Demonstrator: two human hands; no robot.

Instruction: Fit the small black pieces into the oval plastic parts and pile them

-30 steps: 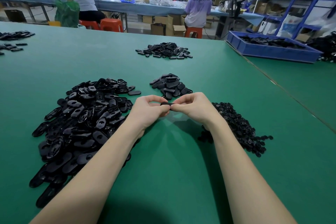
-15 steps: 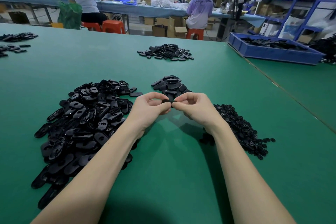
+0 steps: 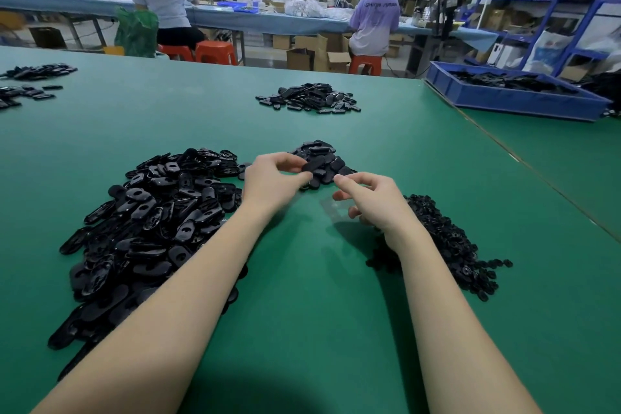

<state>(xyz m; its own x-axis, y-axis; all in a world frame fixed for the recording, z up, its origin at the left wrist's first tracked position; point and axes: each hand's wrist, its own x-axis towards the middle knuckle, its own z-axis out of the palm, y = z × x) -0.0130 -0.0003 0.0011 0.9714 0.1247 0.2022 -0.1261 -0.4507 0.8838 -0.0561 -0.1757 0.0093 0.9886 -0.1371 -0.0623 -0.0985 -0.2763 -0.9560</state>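
head view: my left hand (image 3: pixel 274 183) is out over the small finished pile (image 3: pixel 321 161), thumb and fingertips pinching an oval plastic part (image 3: pixel 314 163) right at the near edge of that heap. i can't tell whether the part already touches the pile or is a hair above it. i judge this is the piling step: the piece looks assembled and i'm setting it with the done ones, though the insert itself is too small to make out from here.

my right hand (image 3: pixel 376 202) is apart from the left, fingers loosely curled, forefinger and thumb close together. i see nothing between them, so i call it holding nothing. it sits just beside the heap of small black pieces (image 3: pixel 447 242) on my right, which spreads away past my wrist.

the big stock of unfilled ovals (image 3: pixel 151 222) lies to my left, well apart from the finished pile, all on the green table (image 3: pixel 319 329).

next, as i read it: let the left fingers go so the part rests on the heap without sliding off, then swing left for a fresh oval while the right picks a single small piece from its heap. those little ones are tangled, so picking just one calls for a fine pinch.

further off, another pile (image 3: pixel 309 99) and a blue tray (image 3: pixel 510 97) sit untouched.
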